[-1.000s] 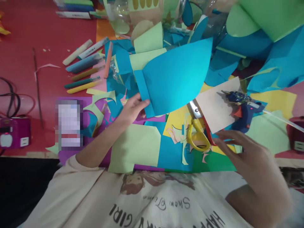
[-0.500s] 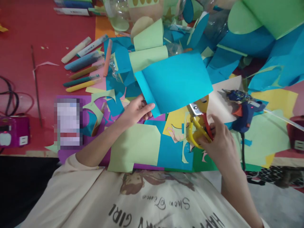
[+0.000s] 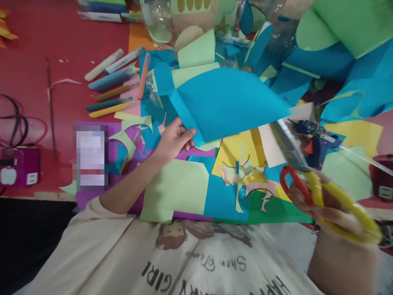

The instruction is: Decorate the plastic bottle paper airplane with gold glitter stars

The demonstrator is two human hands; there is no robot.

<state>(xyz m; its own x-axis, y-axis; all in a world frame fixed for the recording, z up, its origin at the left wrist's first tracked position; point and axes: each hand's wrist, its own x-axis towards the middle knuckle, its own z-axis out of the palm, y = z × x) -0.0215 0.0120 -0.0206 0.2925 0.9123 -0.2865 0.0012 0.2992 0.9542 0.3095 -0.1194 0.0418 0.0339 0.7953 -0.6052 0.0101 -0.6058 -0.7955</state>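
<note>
My left hand [image 3: 176, 139] pinches the lower left edge of a blue sheet of paper [image 3: 227, 106], which has a folded strip along that side and a curved upper edge. The sheet is held up over the scraps, its pointed end toward the right. In my right hand [image 3: 331, 209] are scissors [image 3: 316, 184] with red and yellow handles, raised off the table and blurred by motion. Their blades point up and left, close to the right tip of the blue sheet. Whether the blades touch the paper I cannot tell.
A glue gun [image 3: 319, 145] lies to the right beside a pale pink sheet [image 3: 270, 147]. Several markers [image 3: 113, 78] rest at upper left, above a pixelated phone [image 3: 91, 157]. A light green sheet [image 3: 176, 188] lies in front of me. Purple power sockets [image 3: 20, 170] stand far left.
My right hand has taken hold of the scissors on the table and lifted them to the right. The blue sheet has flexed and tilted while my left hand keeps its grip.
</note>
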